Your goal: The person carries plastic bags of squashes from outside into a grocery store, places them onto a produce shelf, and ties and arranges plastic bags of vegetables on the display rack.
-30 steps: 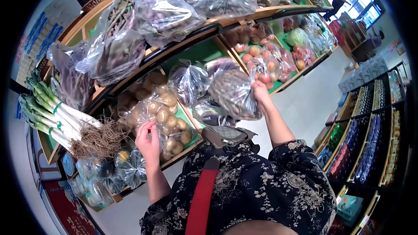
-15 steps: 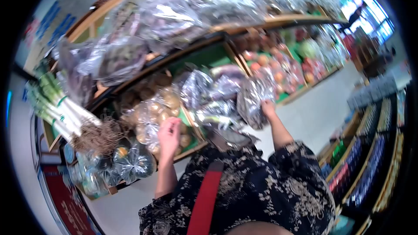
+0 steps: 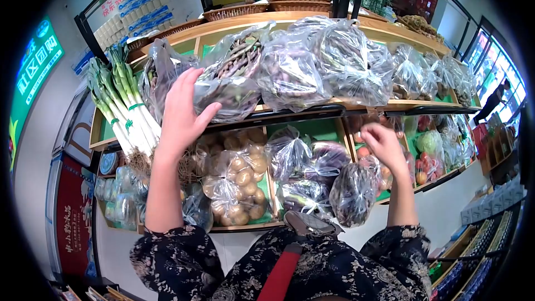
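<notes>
My left hand [image 3: 185, 108] is raised with thumb and fingers apart, holding nothing. It is in front of the upper shelf, near a clear bag of long purplish-green pods [image 3: 237, 61] and a bunch of leeks [image 3: 136, 111] with green ties. My right hand [image 3: 383, 144] has its fingers curled in, and nothing shows in them. Below it, a clear bag of dark vegetables [image 3: 354, 195] leans over the front of the lower bin. Bagged eggplants [image 3: 329, 159] lie to that bag's left. Farther left is a bag of round tan potatoes [image 3: 239, 181].
Large bags of dark produce [image 3: 354, 58] fill the upper shelf, whose black front rail [image 3: 301, 114] runs across the middle. A green cabbage [image 3: 429, 142] and bagged red fruit [image 3: 426, 168] sit at right. Bottle racks [image 3: 473, 256] stand lower right.
My right hand has let go of the bag of dark vegetables and lifted above it. My left hand has risen from beside the potatoes to the upper shelf and spread its fingers. The view has levelled.
</notes>
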A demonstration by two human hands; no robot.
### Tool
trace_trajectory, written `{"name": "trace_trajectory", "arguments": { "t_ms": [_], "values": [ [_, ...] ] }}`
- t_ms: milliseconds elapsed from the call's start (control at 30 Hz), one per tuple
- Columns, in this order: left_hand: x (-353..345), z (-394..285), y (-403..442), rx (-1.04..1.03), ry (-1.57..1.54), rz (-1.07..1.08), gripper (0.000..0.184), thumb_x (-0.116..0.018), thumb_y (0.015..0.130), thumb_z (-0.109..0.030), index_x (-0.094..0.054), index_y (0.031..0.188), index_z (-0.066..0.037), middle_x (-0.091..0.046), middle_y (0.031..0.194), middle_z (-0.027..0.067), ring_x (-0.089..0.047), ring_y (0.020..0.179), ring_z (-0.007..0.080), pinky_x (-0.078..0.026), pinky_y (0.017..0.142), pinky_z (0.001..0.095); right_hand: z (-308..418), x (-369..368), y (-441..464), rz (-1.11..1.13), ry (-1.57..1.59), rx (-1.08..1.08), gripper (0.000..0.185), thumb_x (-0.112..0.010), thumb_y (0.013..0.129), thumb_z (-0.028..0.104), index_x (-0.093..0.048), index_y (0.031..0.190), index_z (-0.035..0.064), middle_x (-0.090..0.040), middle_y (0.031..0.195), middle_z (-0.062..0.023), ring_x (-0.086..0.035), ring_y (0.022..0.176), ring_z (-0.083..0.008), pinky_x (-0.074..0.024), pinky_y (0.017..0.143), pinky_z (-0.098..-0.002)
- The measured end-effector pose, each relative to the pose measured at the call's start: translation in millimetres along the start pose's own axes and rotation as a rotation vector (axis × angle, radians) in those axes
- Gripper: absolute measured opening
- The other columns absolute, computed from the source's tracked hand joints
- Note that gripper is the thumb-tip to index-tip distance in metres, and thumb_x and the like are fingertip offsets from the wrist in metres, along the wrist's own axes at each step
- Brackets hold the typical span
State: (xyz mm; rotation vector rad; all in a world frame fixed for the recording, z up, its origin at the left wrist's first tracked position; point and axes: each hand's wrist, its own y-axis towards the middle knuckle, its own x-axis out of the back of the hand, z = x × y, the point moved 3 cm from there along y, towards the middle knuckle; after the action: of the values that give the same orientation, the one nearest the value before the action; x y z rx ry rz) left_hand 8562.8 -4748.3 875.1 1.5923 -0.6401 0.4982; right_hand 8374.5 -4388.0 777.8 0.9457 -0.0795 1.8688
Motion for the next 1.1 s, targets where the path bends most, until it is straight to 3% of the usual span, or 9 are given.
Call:
{"name": "trace_trajectory", "arguments": {
  "t_ms": [200,333,400,500,667,733,867,1000,1100],
  "values": [
    [-34,25,37,0.016,0.003,0.350,0.026,-0.064,0.072,-0.023,-0.060,0.090,-0.005,-0.061,0.080,0.0105,-0.057,0.076,0.0342,-0.045,0.066,0.0402,143,-4,126,-0.138,-0.312,0.541,0.043,-0.054,0.079,0.042,-0.064,0.083,0.0001,-0.062,0.073,-0.0133,-0.060,0.070,-0.0241,-0.0443,0.070,-0.0352],
    [-37,54,47,0.149,-0.518,0.253,0.018,-0.063,0.073,-0.018,-0.059,0.082,-0.003,-0.053,0.059,0.0036,-0.052,0.055,0.0127,-0.041,0.051,0.0288,179,-62,241,-0.089,-0.784,0.135,0.061,-0.052,0.072,0.060,-0.065,0.079,0.0012,-0.062,0.091,-0.0180,-0.058,0.086,-0.0255,-0.0424,0.076,-0.0413],
    [-26,57,54,0.248,-0.617,0.451,0.013,-0.063,0.076,-0.015,-0.058,0.078,-0.003,-0.049,0.062,-0.0059,-0.040,0.056,0.0007,-0.031,0.049,0.0168,175,-97,278,-0.041,-0.747,0.014,0.060,-0.052,0.072,0.060,-0.066,0.078,0.0016,-0.060,0.099,-0.0176,-0.056,0.092,-0.0259,-0.0437,0.076,-0.0392],
    [-22,72,63,0.198,-0.575,0.615,0.017,-0.064,0.077,-0.020,-0.059,0.078,-0.004,-0.050,0.061,-0.0054,-0.040,0.056,0.0020,-0.032,0.050,0.0180,156,-140,320,-0.141,-0.590,0.140,0.053,-0.055,0.073,0.054,-0.065,0.084,0.0027,-0.060,0.101,-0.0166,-0.058,0.087,-0.0265,-0.0451,0.074,-0.0368],
    [-19,80,81,0.046,-0.420,0.991,0.024,-0.063,0.079,-0.027,-0.060,0.081,-0.002,-0.054,0.066,-0.0034,-0.045,0.061,0.0063,-0.039,0.057,0.0234,225,-141,331,0.159,0.793,0.127,0.018,-0.058,0.078,0.021,-0.061,0.079,0.0033,-0.057,0.066,-0.0096,-0.052,0.052,-0.0189,-0.0456,0.052,-0.0305],
    [-19,73,79,-0.012,-0.600,1.127,0.025,-0.063,0.079,-0.027,-0.060,0.079,-0.002,-0.055,0.066,-0.0027,-0.045,0.062,0.0060,-0.040,0.058,0.0237,255,-138,320,0.055,0.719,0.087,0.017,-0.056,0.079,0.017,-0.058,0.071,0.0024,-0.050,0.057,-0.0066,-0.047,0.047,-0.0161,-0.0432,0.047,-0.0290],
    [-18,54,75,-0.114,-0.501,1.051,0.020,-0.064,0.078,-0.021,-0.058,0.079,-0.003,-0.054,0.069,-0.0040,-0.046,0.066,0.0050,-0.039,0.061,0.0219,254,-139,321,0.108,0.656,0.110,0.022,-0.054,0.078,0.016,-0.055,0.063,0.0014,-0.044,0.052,-0.0048,-0.042,0.044,-0.0130,-0.0413,0.045,-0.0280],
    [-31,79,94,0.247,-0.958,0.696,0.013,-0.061,0.080,-0.014,-0.052,0.074,-0.006,-0.057,0.074,-0.0001,-0.052,0.074,0.0068,-0.041,0.069,0.0217,240,-139,319,0.226,0.489,0.171,0.020,-0.056,0.076,0.019,-0.055,0.064,0.0027,-0.043,0.053,-0.0019,-0.040,0.043,-0.0111,-0.0377,0.042,-0.0261],
    [-30,87,97,0.219,-0.917,0.383,0.014,-0.059,0.081,-0.015,-0.052,0.076,-0.004,-0.051,0.103,0.0070,-0.054,0.086,0.0137,-0.040,0.080,0.0256,237,-130,299,0.444,0.298,0.263,0.022,-0.052,0.083,0.024,-0.060,0.081,0.0029,-0.053,0.060,-0.0010,-0.048,0.051,-0.0081,-0.0400,0.049,-0.0231]
  ]
}}
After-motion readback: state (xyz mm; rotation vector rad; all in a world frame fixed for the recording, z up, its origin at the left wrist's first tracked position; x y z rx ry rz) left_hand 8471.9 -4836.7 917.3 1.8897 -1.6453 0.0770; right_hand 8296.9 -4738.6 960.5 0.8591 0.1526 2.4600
